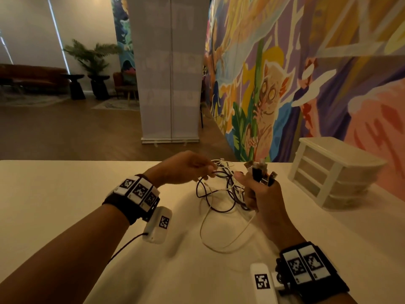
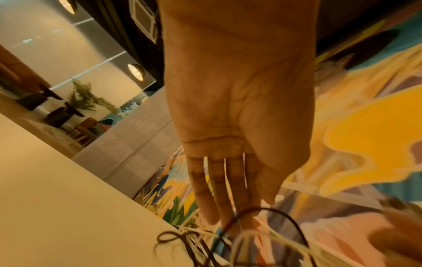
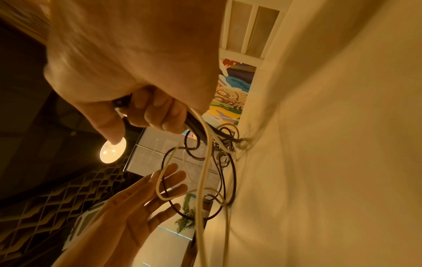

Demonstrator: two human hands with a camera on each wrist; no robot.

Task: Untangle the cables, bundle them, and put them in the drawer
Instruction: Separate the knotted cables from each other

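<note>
A tangle of black and white cables [image 1: 221,189] hangs down to the white table [image 1: 65,194], and one white loop [image 1: 221,251] trails toward me. My right hand [image 1: 258,191] grips several cable ends in a fist, their plugs [image 1: 262,172] sticking up above it. In the right wrist view the strands [image 3: 203,162] fall from that fist [image 3: 148,112]. My left hand [image 1: 206,170] reaches into the tangle from the left with straight, spread fingers [image 3: 169,182]. A black loop [image 2: 274,210] lies across my left fingertips [image 2: 248,207].
A white plastic drawer unit [image 1: 328,172] with translucent drawers, all closed, stands on the table at the right by the mural wall. A white banner stand [image 1: 171,84] rises on the floor beyond the table's far edge.
</note>
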